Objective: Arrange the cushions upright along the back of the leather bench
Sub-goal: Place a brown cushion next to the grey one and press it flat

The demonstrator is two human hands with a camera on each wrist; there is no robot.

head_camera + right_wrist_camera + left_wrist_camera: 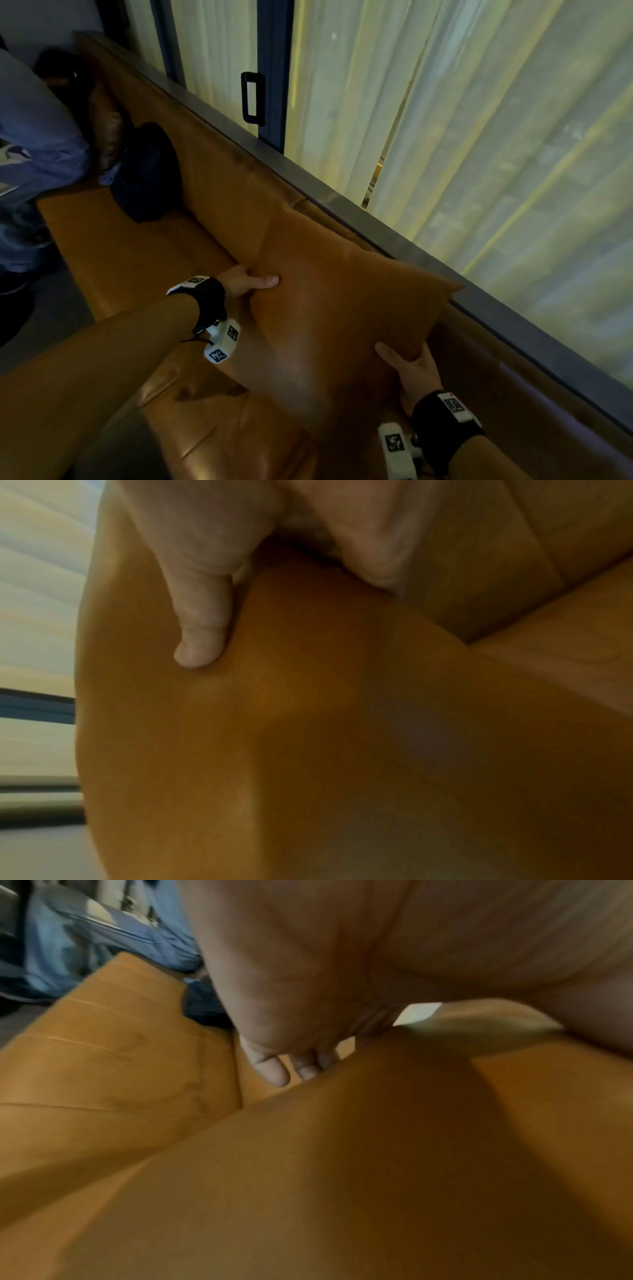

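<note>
Your left hand [245, 282] grips the cushion [342, 301] at its left edge, thumb laid across the front and fingers curled behind; your right hand [411, 370] grips the lower right edge the same way, thumb on the face. From the right wrist you can see that thumb [202, 631] pressed flat into the tan leather, and from the left wrist your fingertips [274, 1069] wrapping the edge. The cushion sits between your hands, tilted, with its far corners up near the backrest [219, 171] and the ledge [308, 178] below the curtain [479, 137]; whether its lower edge touches the seat [137, 246] is hidden. To finish this step well, I'd say bring the bottom edge down squarely onto the seat first, then tip the top back until it leans evenly on the backrest, both upper corners level. Keep your grip low and on the sides so the filling does not bunch. Release only once it stands by itself; soft leather like this will probably slump or slide forward if set too steeply. Further along the bench lie a dark bag [147, 171] and another brown cushion [106, 130], beside a person [34, 137] in blue; judge your spacing so the remaining cushions can line up.
</note>
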